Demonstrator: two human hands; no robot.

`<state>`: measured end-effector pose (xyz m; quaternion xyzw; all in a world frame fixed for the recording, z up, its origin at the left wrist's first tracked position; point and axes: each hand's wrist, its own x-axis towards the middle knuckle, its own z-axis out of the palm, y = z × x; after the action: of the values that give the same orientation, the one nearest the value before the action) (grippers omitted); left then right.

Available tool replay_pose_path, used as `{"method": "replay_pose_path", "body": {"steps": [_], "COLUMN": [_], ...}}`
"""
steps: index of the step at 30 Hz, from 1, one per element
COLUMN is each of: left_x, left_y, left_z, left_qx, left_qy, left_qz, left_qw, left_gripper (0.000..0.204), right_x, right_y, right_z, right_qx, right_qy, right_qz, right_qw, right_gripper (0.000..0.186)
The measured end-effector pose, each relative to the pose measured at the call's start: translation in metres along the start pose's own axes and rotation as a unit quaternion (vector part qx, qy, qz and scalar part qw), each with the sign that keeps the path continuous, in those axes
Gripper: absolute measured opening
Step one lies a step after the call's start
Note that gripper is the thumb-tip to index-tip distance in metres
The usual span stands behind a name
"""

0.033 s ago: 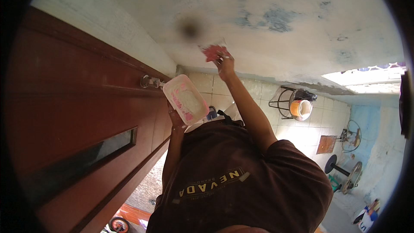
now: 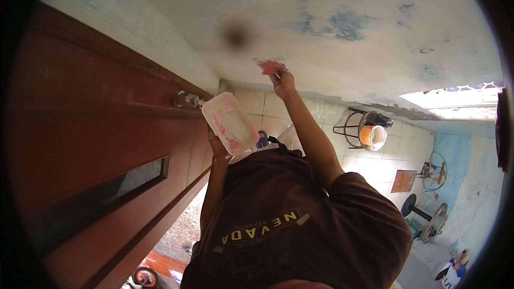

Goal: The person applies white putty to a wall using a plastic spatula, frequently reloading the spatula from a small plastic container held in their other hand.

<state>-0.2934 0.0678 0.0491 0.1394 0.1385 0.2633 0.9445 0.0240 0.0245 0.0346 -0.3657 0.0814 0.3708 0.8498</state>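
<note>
My left hand [image 2: 218, 147] holds a pink plastic tub [image 2: 250, 140] from its underside and near edge. White paste coats the inside of the tub. My right hand [image 2: 284, 83] is closed on a red putty spreader [image 2: 271, 67], its blade side smeared with white. The spreader is against or very close to the pale wall [image 2: 321, 64]; contact cannot be made out. Patches of blue-grey show through the white coat on that wall.
A brown door [image 2: 107, 128] with a metal handle [image 2: 184, 99] stands close on the left. To the right, a stool [image 2: 348, 128] carries an orange and white bucket [image 2: 373, 136]. Barbell-like weights [image 2: 423, 214] lie farther right on the tiled floor [image 2: 385, 158].
My right hand and the spreader have shifted slightly right and down along the wall. The tub in my left hand stays in nearly the same place.
</note>
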Motion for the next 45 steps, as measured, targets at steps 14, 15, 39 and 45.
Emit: {"method": "replay_pose_path", "body": {"steps": [14, 15, 39, 45], "left_x": [0.023, 0.030, 0.073, 0.053], "left_y": [-0.027, -0.035, -0.246, -0.282], "left_z": [0.071, 0.076, 0.222, 0.242], "left_qx": [-0.007, -0.009, 0.082, 0.108], "left_qy": [-0.139, -0.127, -0.095, -0.053], "left_qz": [0.036, 0.026, -0.177, -0.157], "left_qw": [0.990, 0.992, 0.976, 0.980], "left_gripper": [0.059, 0.059, 0.075, 0.075], "right_x": [-0.097, -0.122, -0.249, -0.260], "right_y": [-0.260, -0.266, -0.305, -0.327], "right_z": [0.055, 0.054, -0.072, -0.106], "right_qx": [0.257, 0.217, -0.354, -0.322], "right_qy": [-0.115, -0.202, -0.014, -0.040], "right_qz": [-0.050, -0.067, -0.173, -0.122], "right_qw": [0.958, 0.953, 0.919, 0.938], "right_gripper": [0.038, 0.034, 0.023, 0.022]}}
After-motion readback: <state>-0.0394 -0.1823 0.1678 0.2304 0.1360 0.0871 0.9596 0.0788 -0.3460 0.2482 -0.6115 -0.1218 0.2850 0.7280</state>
